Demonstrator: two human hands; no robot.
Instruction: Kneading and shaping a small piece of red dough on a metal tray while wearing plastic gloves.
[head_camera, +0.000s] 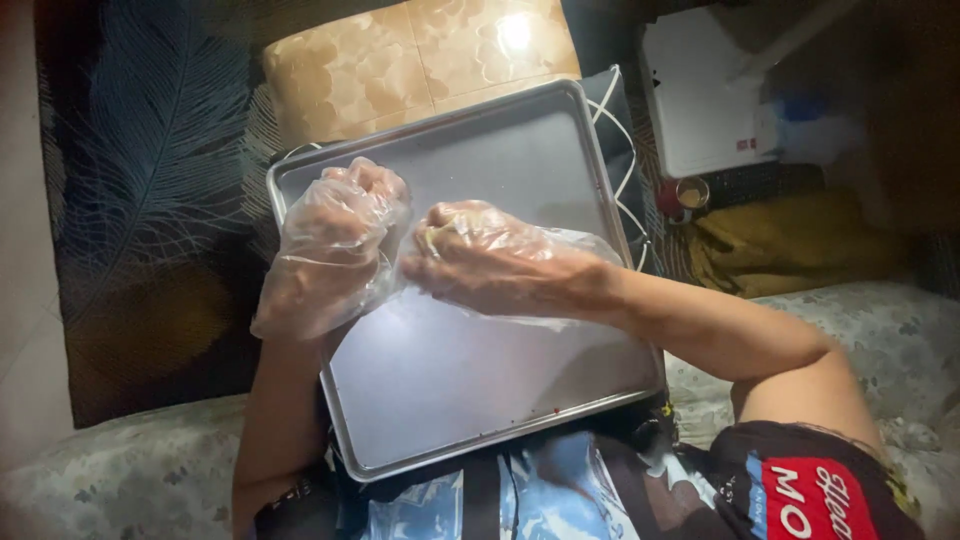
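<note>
Both my hands wear loose clear plastic gloves and hover over a bare metal baking tray (520, 150) resting on my lap. My left hand (340, 235) is curled into a fist at the tray's left side. My right hand (480, 255) comes in from the right, its fingers closed on a small pale yellowish lump of dough (438, 235) near the thumb. The two hands nearly touch at the fingertips. How much of the lump sits inside the glove grip is hidden.
A tan patterned cushion (400, 60) lies beyond the tray. A white box (700, 90), a small round tin (690, 192) and an olive cloth (790, 245) sit to the right. A dark feather-patterned fabric (150, 160) hangs left. A floral mattress (120, 470) is beneath me.
</note>
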